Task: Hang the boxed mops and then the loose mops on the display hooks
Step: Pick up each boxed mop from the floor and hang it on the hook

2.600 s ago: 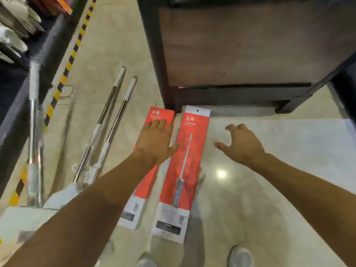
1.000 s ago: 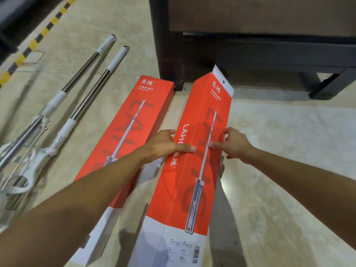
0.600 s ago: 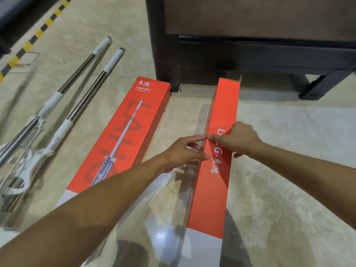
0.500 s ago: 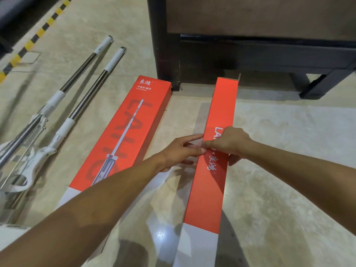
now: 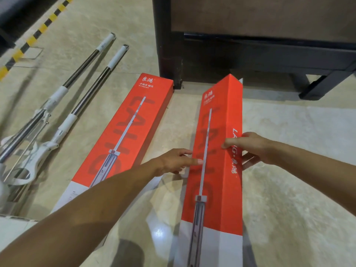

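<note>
Here, both hands met mid-length on the tilted boxed mop [image 5: 215,151], right hand [image 5: 254,149] gripping its edge, left hand [image 5: 173,160] fingers straight against it, long axis pointing at the dark cabinet [image 5: 250,45].

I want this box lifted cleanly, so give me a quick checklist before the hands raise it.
1. Right hand grips the tilted boxed mop: ok, thumb on top, fingers beneath.
2. Left hand supports its left edge: ok, fingers touch it.
3. Second boxed mop stays apart: ok, flat on the floor beside it.
4. Loose mops out of the way: ok, far left.
5. Dark cabinet clearance at the far end: not ok, close.
6. Display hooks: cannot tell, not visible.
</note>
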